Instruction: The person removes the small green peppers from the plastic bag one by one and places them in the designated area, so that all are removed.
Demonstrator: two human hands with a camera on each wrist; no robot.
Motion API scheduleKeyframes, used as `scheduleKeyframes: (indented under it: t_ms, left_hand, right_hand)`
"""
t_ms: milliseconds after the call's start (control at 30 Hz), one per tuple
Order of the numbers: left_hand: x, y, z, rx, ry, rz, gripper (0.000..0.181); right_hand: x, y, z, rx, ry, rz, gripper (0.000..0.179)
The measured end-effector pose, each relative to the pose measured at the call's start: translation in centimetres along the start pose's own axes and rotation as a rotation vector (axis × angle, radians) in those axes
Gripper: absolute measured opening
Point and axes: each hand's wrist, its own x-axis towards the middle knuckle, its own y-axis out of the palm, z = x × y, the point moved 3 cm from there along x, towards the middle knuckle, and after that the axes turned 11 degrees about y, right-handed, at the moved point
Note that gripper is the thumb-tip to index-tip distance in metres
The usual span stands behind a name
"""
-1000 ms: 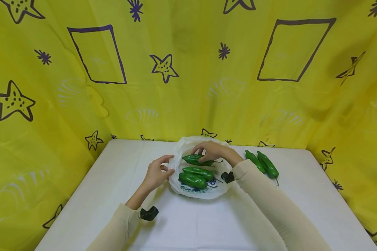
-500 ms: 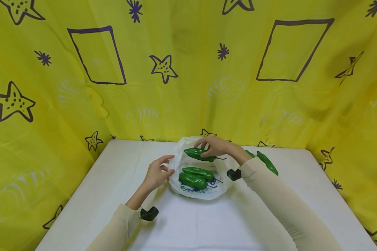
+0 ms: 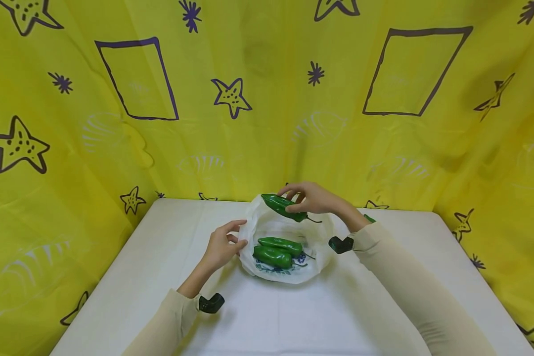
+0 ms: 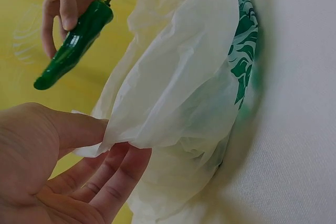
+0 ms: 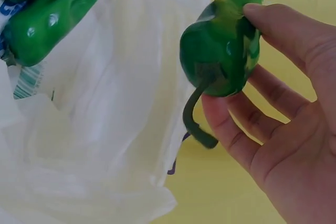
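A glossy green pepper (image 3: 279, 203) with a curved stem is pinched between the thumb and fingers of my right hand (image 3: 313, 199), raised over the far rim of a thin white plastic bag (image 3: 325, 247). The right wrist view shows this pepper (image 5: 218, 51) stem-first, beside the bag. My left hand (image 3: 221, 247) pinches the bag's left edge between thumb and fingers, plain in the left wrist view where the film (image 4: 157, 93) stands up from the table. Inside the bag two more green peppers (image 3: 273, 256) lie side by side, over blue-green print.
To the right on the white table (image 3: 138, 277), another green pepper (image 3: 370, 218) shows only its tip; my right sleeve (image 3: 396, 272) covers the area. A yellow curtain (image 3: 267, 148) with starfish drawings hangs close behind the table.
My right hand has lifted the pepper up and away from the two in the bag, toward the far rim. The left hand stays put. My right sleeve now covers most of the peppers at the right.
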Motion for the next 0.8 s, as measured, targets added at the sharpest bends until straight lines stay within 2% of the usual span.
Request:
scheduleKeyframes:
  t_ms: [333,800]
  left_hand:
    - [0.0,0.1,-0.1,-0.01,0.002,-0.001,0.056]
    - [0.0,0.2,-0.2,-0.008,0.02,-0.002,0.055]
  right_hand:
    - [-0.7,-0.9,0.3,0.06,-0.055,-0.087,0.044]
    - [-2.2,-1.5,0.3,0.091,-0.078,-0.14,0.047]
